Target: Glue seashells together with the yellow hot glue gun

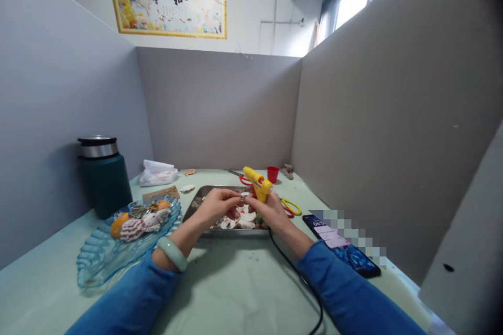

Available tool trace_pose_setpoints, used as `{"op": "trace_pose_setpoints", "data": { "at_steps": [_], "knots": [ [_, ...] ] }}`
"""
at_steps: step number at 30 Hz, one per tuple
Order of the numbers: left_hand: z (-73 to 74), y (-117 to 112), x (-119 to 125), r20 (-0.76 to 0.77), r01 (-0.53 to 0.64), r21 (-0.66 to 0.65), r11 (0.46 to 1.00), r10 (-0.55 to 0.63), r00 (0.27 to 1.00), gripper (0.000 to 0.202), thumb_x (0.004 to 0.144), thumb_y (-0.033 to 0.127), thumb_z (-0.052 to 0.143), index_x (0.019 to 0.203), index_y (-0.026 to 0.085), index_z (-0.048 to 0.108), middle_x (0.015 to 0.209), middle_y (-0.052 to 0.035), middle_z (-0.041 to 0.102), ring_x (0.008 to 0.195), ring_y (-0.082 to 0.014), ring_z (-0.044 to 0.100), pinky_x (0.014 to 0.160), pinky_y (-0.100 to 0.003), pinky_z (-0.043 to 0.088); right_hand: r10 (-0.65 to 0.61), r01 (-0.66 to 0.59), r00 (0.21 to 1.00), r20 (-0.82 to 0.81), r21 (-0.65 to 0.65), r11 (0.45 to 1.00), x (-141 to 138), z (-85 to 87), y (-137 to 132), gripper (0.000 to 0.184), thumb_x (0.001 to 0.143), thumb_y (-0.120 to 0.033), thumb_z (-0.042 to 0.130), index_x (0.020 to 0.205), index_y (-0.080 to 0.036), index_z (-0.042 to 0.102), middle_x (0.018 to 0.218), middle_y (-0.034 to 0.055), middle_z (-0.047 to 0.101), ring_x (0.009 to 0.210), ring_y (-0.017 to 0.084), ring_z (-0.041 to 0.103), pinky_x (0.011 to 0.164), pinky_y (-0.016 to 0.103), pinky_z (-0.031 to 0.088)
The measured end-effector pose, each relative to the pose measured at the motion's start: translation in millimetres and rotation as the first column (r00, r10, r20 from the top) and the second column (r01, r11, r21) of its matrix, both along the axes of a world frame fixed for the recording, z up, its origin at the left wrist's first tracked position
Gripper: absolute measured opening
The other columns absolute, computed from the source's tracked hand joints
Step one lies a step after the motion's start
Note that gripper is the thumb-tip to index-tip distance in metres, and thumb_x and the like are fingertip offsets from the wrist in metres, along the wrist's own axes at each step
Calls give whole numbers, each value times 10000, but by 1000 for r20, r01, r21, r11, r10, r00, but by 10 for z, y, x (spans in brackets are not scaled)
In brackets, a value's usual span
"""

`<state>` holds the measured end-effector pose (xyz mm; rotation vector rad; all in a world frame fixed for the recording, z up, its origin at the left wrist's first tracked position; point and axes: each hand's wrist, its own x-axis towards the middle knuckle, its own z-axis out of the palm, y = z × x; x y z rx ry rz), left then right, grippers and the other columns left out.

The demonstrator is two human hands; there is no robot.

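Note:
My right hand (270,212) is wrapped round the handle of a yellow glue gun (257,182), whose black cord (298,277) trails toward me across the table. My left hand (217,204) has its fingers pinched together beside the gun's nozzle, on something small I cannot make out. Both hands hover over a metal tray (194,203) holding several white and pink shells (242,220). A pale green bangle (172,254) circles my left wrist.
A blue glass dish (98,259) with shells and an orange piece lies at left, behind it a dark green flask (102,175). A phone (346,248) lies at right. Yellow-handled scissors (290,206), a red cup (272,174) and a white bag (156,174) sit farther back. Grey partitions enclose the table.

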<state>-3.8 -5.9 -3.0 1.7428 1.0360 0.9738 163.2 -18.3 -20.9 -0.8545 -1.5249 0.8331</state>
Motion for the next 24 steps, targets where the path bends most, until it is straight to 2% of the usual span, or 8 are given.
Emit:
{"op": "trace_pose_setpoints", "data": {
  "at_steps": [3,8,12,15,18,21,24],
  "knots": [
    [30,-20,11,106,34,-70,997,-26,994,339,678,442,642,777,119,681,663,-61,673,505,-134,598,513,-249,472,-40,38,999,32,55,998,13,-8,10,219,736,-324,585,876,-155,585,685,8,573,573,127,530,523,241,433],
    [41,-29,-14,69,45,-28,999,-43,997,326,687,431,646,747,111,667,556,-34,633,494,-137,594,514,-251,479,-51,39,995,86,137,990,37,-5,19,200,751,-301,574,879,-148,588,663,-8,570,553,112,515,548,237,432],
    [11,-8,-26,76,40,11,999,-41,996,335,710,442,627,745,111,668,589,-43,644,505,-132,596,520,-241,475,-65,52,994,87,149,988,38,-38,60,273,760,-329,579,956,-139,581,697,-1,583,556,117,523,536,238,431],
    [-5,13,-29,154,-20,20,1000,16,988,334,696,435,643,765,110,672,638,-55,663,506,-128,593,519,-240,478,-164,142,978,126,170,975,46,-52,82,313,767,-382,583,962,-138,589,671,1,585,551,130,521,516,241,412],
    [-9,37,-51,268,-132,35,991,118,956,339,661,425,672,793,113,680,708,-65,685,509,-123,592,523,-245,488,-255,196,944,210,263,945,73,-14,50,268,776,-396,578,895,-157,601,694,12,605,608,150,534,567,251,412],
    [-12,71,-108,364,-269,31,963,240,900,355,632,418,692,803,107,683,722,-67,691,496,-118,588,512,-244,490,-317,162,882,348,407,899,116,37,1,186,797,-348,552,860,-180,602,762,25,627,660,158,538,632,256,403],
    [-21,117,-177,444,-335,3,942,299,845,369,613,418,709,803,103,678,743,-73,697,522,-129,615,537,-251,505,-370,121,810,455,488,865,155,46,-16,126,797,-247,502,850,-183,597,790,40,634,687,164,549,632,245,394]
  ]
}}
